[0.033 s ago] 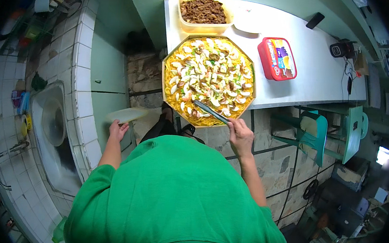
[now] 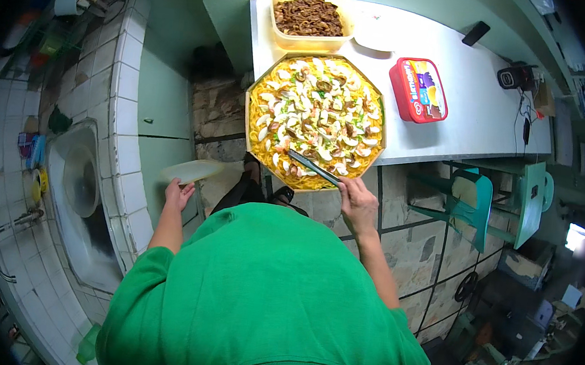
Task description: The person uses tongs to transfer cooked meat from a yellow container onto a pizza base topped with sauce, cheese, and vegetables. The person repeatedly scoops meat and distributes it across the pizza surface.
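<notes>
Where the topped noodles (image 2: pixel 316 118) lie: spread right across the octagonal tray (image 2: pixel 247 116), strewn with pale slices, brown pieces and green bits, at the left end of the white table (image 2: pixel 486 116), straight ahead of you.
Tongs (image 2: pixel 315 166): tips at the noodles by the tray's near left edge, handle slanting back your way; how wide they gape, I can't tell from up here.
Right hand (image 2: pixel 359 201): fingers closed round the tongs' handle end, clear of the food.
Left hand (image 2: pixel 178 197): fingers folded on the rim of a pale plate (image 2: pixel 191 171), low and well left of the tray.
Step in hand: tong work at the noodles' near side, by the look of it, plate at the ready.
Next move: calls for a firm squeeze on a small bundle, I'd judge, and the plate closer in if noodles leave the tray; loose slices could slide.
Beyond the tray: a pale tub (image 2: pixel 313 43) of dark brown strips.
Along to the right: a red tub (image 2: pixel 422 93), then a black phone (image 2: pixel 476 33) farther back.
</notes>
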The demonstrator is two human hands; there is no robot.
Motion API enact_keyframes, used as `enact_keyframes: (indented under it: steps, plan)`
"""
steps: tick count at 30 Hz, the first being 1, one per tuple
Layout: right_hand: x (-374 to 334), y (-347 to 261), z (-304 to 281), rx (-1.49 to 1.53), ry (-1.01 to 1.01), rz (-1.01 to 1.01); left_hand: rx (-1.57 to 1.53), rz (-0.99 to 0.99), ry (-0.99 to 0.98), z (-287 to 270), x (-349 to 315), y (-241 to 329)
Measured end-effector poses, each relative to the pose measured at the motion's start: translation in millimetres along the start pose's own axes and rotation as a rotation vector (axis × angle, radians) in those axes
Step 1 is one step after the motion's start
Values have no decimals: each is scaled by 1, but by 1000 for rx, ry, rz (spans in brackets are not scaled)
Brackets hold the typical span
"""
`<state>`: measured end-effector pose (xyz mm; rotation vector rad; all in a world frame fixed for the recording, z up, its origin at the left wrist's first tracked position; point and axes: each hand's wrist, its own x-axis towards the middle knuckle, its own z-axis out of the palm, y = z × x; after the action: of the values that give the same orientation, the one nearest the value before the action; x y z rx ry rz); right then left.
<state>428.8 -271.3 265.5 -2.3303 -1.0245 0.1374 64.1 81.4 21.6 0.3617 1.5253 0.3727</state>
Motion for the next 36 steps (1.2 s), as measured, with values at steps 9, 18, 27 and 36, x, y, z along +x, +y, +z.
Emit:
enact_keyframes:
  steps: [9,18,27,36]
  plan:
    - [27,0,13,69,-55,63,-57,32,-88,8,0,0]
    - [160,19,-16,179,301,32,-80,35,-105,27,6,21]
    - [324,33,33,-574,150,-9,-120,24,-197,52,13,48]
    - [370,4,67,-637,17,-120,-36,28,-175,45,21,53]
